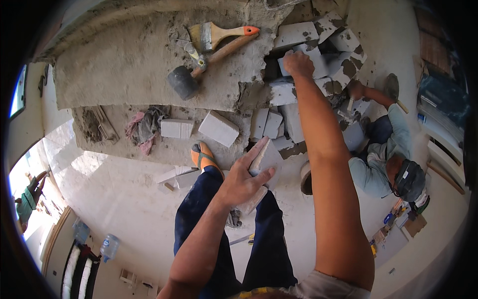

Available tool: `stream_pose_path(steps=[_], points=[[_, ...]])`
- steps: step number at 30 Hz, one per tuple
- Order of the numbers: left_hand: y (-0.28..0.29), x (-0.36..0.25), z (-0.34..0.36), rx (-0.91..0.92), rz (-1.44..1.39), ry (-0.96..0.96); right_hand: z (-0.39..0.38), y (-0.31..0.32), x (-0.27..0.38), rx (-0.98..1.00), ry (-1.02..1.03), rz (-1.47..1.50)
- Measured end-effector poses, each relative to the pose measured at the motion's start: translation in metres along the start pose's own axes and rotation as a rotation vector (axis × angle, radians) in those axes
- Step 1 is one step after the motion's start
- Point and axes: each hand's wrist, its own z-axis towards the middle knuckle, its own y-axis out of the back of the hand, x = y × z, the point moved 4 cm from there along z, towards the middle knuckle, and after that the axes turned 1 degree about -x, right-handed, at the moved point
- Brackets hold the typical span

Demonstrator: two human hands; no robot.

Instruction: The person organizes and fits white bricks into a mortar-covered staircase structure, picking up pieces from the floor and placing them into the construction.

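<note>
I have the left hand [240, 183] grasping 1 white block [269, 156], long axis near-to-far, near and left of the right hand [298, 65], curled at the stacked blocks [296, 35]; its grip I can't tell.

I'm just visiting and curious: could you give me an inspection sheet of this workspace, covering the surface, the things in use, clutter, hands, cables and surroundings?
Surface: rough grey upper ledge with a lower step below it.
Job's things: pile of white blocks, several with grey patches.
Clutter: brush and black-headed mallet on the upper ledge; crumpled cloth and two loose blocks on the lower step.
Hands: left hand holds a white block; right hand is at a block in the pile, grip unclear.
Cables: nothing seen.
Surroundings: co-worker low at right; clear bottle at lower left.
</note>
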Motion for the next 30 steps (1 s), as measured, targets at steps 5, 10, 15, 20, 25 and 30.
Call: stream_pose_path(steps=[5, 10, 15, 20, 25, 30], points=[[0.001, -0.008, 0.0, -0.016, -0.091, 0.021, -0.023, 0.035, -0.014, -0.064, 0.132, -0.015], [0.005, -0.004, 0.003, -0.096, -0.106, -0.096, -0.087, 0.038, -0.056, 0.108, 0.378, 0.237], [0.006, -0.011, 0.005, -0.124, -0.129, -0.159, -0.224, 0.043, -0.074, 0.963, 0.29, 0.642], [-0.006, -0.009, 0.008, -0.099, -0.108, -0.168, -0.263, 0.028, -0.082, 0.827, 0.438, 1.052], [-0.013, -0.006, 0.009, -0.076, -0.078, -0.128, -0.265, 0.006, -0.096, 0.817, 0.43, 1.121], [-0.02, 0.001, 0.011, -0.074, -0.099, -0.112, -0.266, -0.004, -0.114, 0.902, 0.324, 1.051]])
